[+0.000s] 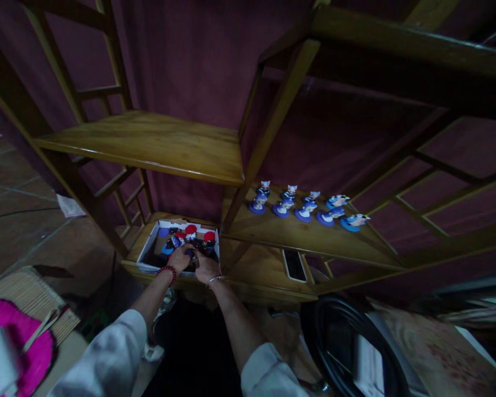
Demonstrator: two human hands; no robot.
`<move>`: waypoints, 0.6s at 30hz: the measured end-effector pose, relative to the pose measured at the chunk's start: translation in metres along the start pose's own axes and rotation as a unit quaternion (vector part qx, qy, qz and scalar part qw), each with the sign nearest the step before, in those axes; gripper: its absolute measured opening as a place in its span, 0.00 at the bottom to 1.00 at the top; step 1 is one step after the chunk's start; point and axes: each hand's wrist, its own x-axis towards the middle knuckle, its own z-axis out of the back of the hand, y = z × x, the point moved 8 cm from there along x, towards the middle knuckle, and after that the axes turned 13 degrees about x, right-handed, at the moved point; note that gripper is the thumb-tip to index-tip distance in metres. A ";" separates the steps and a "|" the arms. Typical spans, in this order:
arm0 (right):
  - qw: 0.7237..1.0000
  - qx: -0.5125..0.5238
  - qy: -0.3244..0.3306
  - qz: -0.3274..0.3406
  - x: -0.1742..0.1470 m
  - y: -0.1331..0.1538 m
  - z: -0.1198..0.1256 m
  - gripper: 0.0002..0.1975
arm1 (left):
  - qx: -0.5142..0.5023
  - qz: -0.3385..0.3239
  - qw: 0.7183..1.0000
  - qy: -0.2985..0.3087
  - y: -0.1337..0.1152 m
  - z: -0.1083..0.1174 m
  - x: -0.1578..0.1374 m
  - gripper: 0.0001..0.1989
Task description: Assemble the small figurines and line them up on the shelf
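Both hands reach into a shallow white cardboard box [149, 240] on the low wooden shelf. My left hand [179, 258], with a red bead bracelet at the wrist, has its fingers curled down among small figurines [181, 238] on red, blue and purple bases. Close beside it, my right hand [206, 267] wears a thin bangle and also points down into the box. The fingertips nearly meet around a small dark piece. It is too dim to make out which hand grips it, or what it is. Several figurines in the box lie tipped over.
Several figurines [283, 206] stand in two rows on the shelf to the right. Below them lies a phone-like object [294, 265] with a white edge. An upper wooden shelf [157, 144] overhangs the box. A black coiled hose or ring [334, 309] is at lower right, a pink cushion [37, 353] at lower left.
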 end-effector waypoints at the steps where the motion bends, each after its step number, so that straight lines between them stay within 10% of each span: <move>1: 1.000 0.003 -0.003 0.000 0.000 0.000 0.000 0.30 | -0.005 0.003 1.000 -0.009 0.001 0.001 0.000 0.20; 10: 0.988 0.091 -0.126 -0.001 0.002 -0.008 0.012 0.19 | 0.023 0.008 1.000 0.007 0.002 0.000 -0.002 0.16; 18: 0.998 0.022 -0.056 -0.033 0.003 -0.005 0.007 0.22 | 0.088 -0.045 0.994 0.038 -0.014 -0.006 -0.001 0.13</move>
